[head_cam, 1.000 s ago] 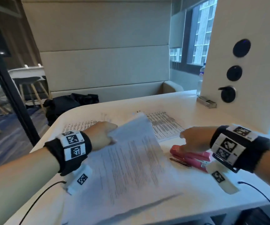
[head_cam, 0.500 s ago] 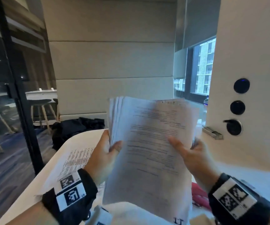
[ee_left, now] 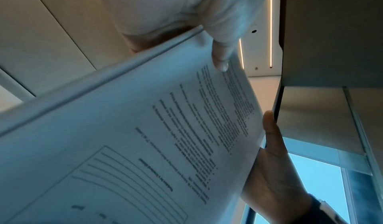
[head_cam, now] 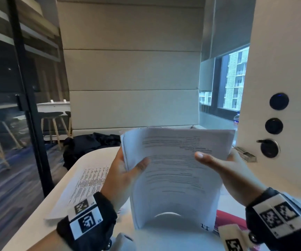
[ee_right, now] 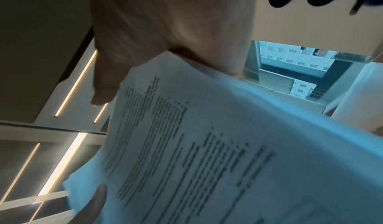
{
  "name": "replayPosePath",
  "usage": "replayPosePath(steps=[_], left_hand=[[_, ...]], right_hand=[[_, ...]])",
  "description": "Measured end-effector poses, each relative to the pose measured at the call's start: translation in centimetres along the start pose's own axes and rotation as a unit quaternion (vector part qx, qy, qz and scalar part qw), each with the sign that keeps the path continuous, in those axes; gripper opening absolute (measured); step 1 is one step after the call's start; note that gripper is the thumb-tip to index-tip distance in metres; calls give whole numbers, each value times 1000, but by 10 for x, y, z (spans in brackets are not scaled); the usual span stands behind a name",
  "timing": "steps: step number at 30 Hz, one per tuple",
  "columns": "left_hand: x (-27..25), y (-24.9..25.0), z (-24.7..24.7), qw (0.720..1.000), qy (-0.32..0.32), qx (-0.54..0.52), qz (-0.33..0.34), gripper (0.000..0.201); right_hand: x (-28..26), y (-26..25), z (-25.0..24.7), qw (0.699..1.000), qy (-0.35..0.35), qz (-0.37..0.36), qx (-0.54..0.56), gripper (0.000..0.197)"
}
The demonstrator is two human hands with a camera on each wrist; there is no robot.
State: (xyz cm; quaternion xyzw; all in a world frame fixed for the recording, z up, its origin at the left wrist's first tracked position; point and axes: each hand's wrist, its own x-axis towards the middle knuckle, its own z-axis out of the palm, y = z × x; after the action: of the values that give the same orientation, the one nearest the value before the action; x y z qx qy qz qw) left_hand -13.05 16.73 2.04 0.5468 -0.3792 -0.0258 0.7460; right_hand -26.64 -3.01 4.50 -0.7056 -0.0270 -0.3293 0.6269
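A stack of printed white papers (head_cam: 175,171) stands upright above the table, its lower edge bowed just over the tabletop. My left hand (head_cam: 120,176) grips its left edge, thumb on the front page and fingers behind. My right hand (head_cam: 233,174) grips the right edge the same way, thumb lying across the text. In the left wrist view the papers (ee_left: 124,145) fill the picture, with my left hand (ee_left: 219,60) at the top and my right hand (ee_left: 273,170) at the far edge. The right wrist view shows the pages (ee_right: 207,145) under my right hand (ee_right: 165,31).
A loose printed sheet (head_cam: 84,185) lies on the white table (head_cam: 37,227) to the left. A pink stapler (head_cam: 229,221) lies at the right, partly hidden. A white panel with round black knobs (head_cam: 278,102) stands on the right. Dark fabric (head_cam: 88,145) lies on the bench behind.
A second ago my left hand was lifting the papers off the table and my right hand was at the pink stapler. Now both hands hold the stack upright, its sheets squared together.
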Motion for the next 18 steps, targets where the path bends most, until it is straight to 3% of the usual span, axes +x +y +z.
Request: replayPosePath(steps=[2,5,11,15,18], left_hand=[[2,6,4,1000,-4,7,4,42],[6,13,6,1000,13,-20,7,37],[-2,2,2,997,69,-36,-22,29],[-8,1,-2,995,76,-55,-27,25],[-8,14,-3,995,58,-86,-8,24]], right_hand=[[4,-6,4,1000,-19,-3,0,86],[10,-10,7,997,63,-36,10,81],[0,-3,22,995,101,-19,10,18],[-2,-5,23,994,110,-16,3,18],[2,-13,25,992,117,-42,7,34]])
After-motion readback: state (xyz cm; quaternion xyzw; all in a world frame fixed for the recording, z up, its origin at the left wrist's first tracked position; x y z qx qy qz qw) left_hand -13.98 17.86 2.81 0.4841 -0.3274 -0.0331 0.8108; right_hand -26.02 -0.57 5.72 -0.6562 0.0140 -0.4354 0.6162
